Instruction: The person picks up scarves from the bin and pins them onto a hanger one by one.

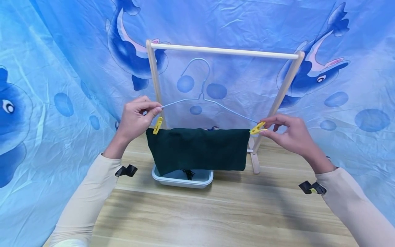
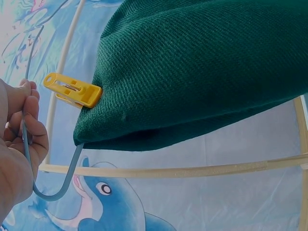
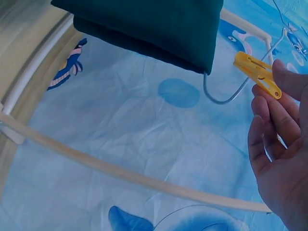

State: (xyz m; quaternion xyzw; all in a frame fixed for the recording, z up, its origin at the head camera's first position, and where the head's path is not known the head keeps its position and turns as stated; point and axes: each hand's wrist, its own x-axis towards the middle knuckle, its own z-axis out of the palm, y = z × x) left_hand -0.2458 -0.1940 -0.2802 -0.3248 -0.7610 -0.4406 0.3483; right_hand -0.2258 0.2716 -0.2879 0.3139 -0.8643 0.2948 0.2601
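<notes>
A light blue wire hanger (image 1: 202,92) is held up with its hook pointing upward. Dark green cloth (image 1: 200,149) drapes folded over its lower bar. My left hand (image 1: 138,115) grips the hanger near its left shoulder, thumb and fingers curled round the wire (image 2: 28,139). Just beside that hand, a yellow clothespin (image 2: 72,90) is clipped on the cloth's left upper edge. My right hand (image 1: 285,132) pinches a second yellow clothespin (image 3: 257,74) between thumb and fingers. Its tip is right by the cloth's upper right corner, beside the hanger's right bend (image 3: 221,102).
Behind the hanger stands a wooden rack with a white top rail (image 1: 225,50). Under the cloth sits a pale blue-white tray (image 1: 185,183) with something dark and stringy inside. A dolphin-printed blue curtain (image 1: 77,51) surrounds the wood-grain table (image 1: 216,219).
</notes>
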